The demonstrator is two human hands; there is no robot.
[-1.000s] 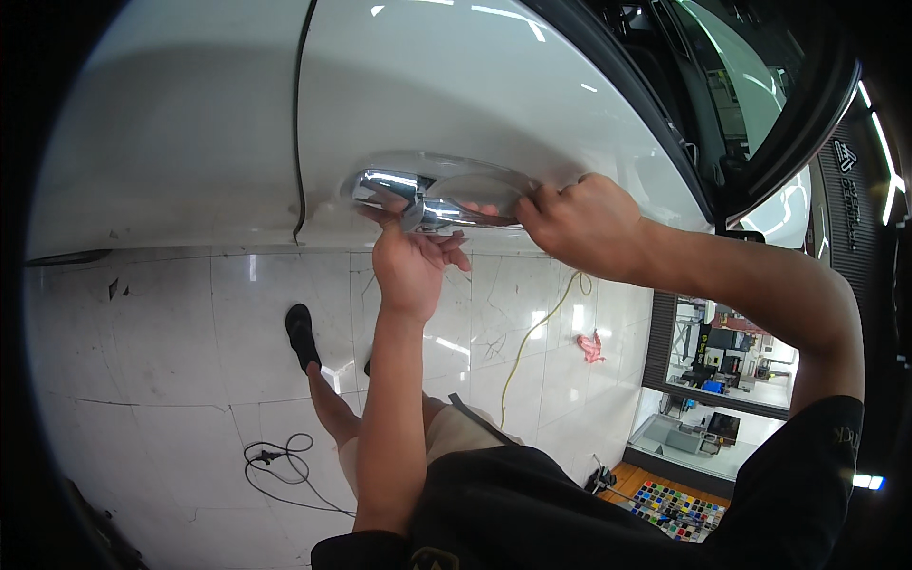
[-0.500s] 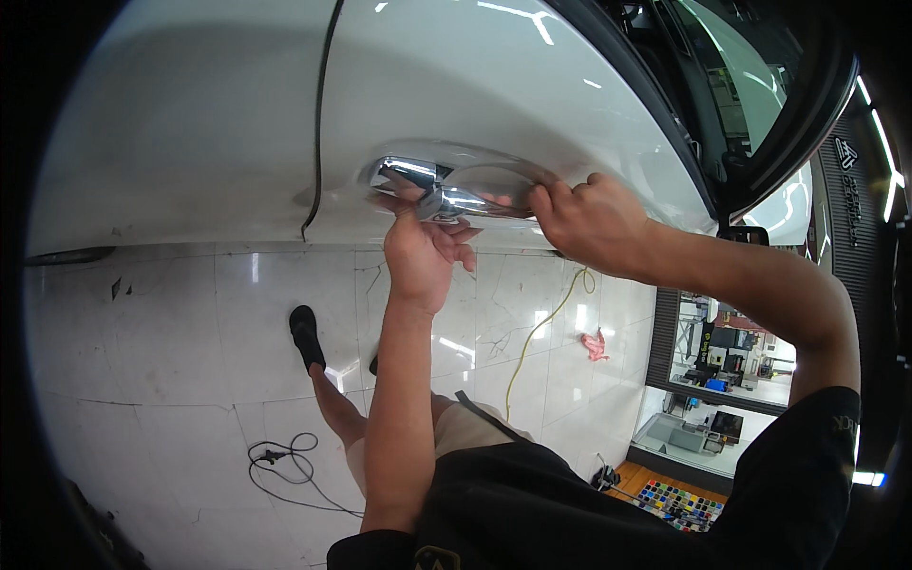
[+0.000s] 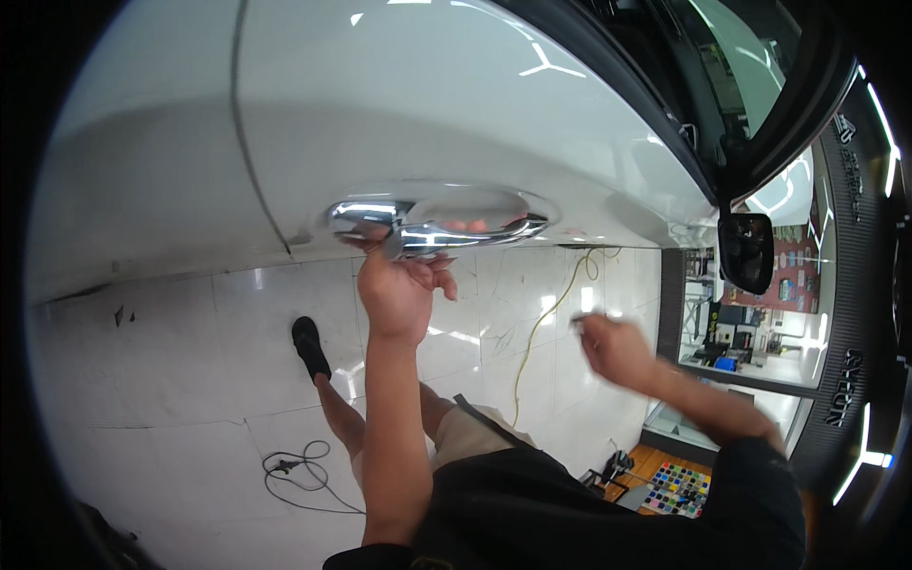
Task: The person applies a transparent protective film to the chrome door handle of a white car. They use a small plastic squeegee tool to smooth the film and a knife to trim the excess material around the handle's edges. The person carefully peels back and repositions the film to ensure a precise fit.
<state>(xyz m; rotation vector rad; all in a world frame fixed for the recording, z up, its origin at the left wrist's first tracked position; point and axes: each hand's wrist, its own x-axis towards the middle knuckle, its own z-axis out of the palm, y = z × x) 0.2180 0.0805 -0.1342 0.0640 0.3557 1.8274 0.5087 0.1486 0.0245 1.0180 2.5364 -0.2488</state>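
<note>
A chrome door handle (image 3: 465,237) runs along the white car door (image 3: 408,104), over a rounded recess. My left hand (image 3: 397,296) comes up from below at the handle's left end. Its thumb and a finger close on the chrome there, while the other fingers curl loosely underneath. Pinkish finger shapes show above the bar, possibly as reflections. Away from the door, lower right, my right hand (image 3: 616,351) is closed and blurred by motion. A small dark thing (image 3: 578,324) sticks out from its fingertips; its kind cannot be made out.
A seam (image 3: 249,142) divides the door from the panel to its left. The side mirror (image 3: 746,252) juts out at right. On the tiled floor lie a yellow hose (image 3: 540,332) and a looped black cable (image 3: 302,475). Colourful swatches (image 3: 679,489) lie at lower right.
My right hand has left the handle's right end and moved down and outward. My left hand stays at the handle's left end. The view has shifted, and the side mirror now shows more fully.
</note>
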